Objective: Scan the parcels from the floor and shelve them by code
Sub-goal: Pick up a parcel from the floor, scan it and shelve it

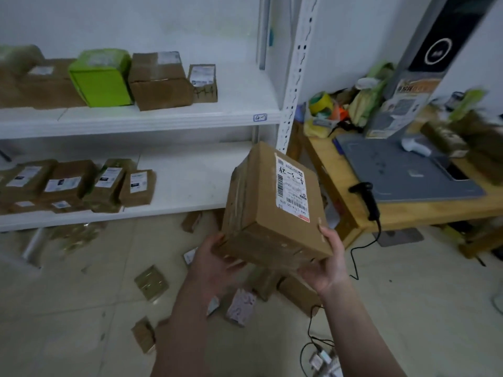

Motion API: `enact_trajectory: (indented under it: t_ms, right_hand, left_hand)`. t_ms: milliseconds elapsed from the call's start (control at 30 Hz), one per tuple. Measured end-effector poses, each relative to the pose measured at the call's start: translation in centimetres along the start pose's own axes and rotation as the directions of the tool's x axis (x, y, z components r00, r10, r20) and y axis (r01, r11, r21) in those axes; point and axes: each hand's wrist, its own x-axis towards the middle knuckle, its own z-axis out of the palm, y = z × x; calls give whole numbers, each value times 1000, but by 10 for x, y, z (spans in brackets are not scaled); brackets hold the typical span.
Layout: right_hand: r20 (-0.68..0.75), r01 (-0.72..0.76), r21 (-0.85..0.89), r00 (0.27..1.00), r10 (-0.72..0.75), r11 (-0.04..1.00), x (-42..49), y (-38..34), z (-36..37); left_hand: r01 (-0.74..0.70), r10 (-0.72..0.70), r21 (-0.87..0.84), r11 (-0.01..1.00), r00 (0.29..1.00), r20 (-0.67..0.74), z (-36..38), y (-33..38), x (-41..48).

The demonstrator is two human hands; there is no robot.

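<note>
At far left, the upper shelf (168, 119) carries a row of brown boxes, then a green box (101, 78), a larger brown carton (160, 81) and a small labelled box (204, 83) standing upright. A tag (260, 117) reading "4-2" sits on the shelf's front edge near its right end. The lower shelf (196, 172) holds a cluster of small brown parcels (76, 183) with white labels at its left, some leaning on one another.

Below, on the tiled floor (81, 308), more parcels (151, 281) lie scattered, several bunched under the person's arms.

In the middle, a cardboard box (272, 213) is held in the air in front of the lower shelf, tilted, its shipping label (292, 186) facing up with a handwritten code on it. The left grip (215, 257) curls round the box's near left corner, fingers underneath. The right grip (328, 257) cups the near right corner, thumb lying up the side edge.

To the right stands a wooden bench (340, 191) with a grey mat (402, 172) on top. A black scanner (367, 197) hangs at the bench's front edge, its cable trailing to the floor. A white scanner (415, 146) lies on the mat, and tape rolls (322, 103) sit in the clutter behind it. Blurred brown boxes (462, 140) sit at the far right.
</note>
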Motion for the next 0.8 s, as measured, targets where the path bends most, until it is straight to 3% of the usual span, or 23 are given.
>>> enact_trajectory:
  t_ms: [67, 133, 267, 367, 533, 800]
  right_hand:
    - [-54, 67, -50, 996, -69, 997, -4, -17, -10]
    - [-58, 107, -117, 992, -115, 987, -9, -32, -19]
    - [-45, 176, -188, 981, -188, 966, -11, -51, -34]
    - [-11, 220, -220, 974, -228, 950, -11, -59, -42]
    - [-15, 237, -215, 969, -246, 947, -7, -67, -55]
    - [-179, 185, -143, 961, -210, 972, 9, -87, -60]
  left_hand:
    - [-130, 135, 67, 989, 988, -73, 27, -2, -2]
    - [-206, 214, 146, 967, 976, -40, 55, -5, -9]
    - [-259, 247, 399, 880, 966, 81, 87, -14, -14]
    - [-243, 213, 498, 833, 970, 116, 96, -17, -12]
    - [-219, 191, 529, 820, 976, 108, 108, -18, 1]
    - [-222, 143, 536, 815, 972, 184, 115, 2, 28]
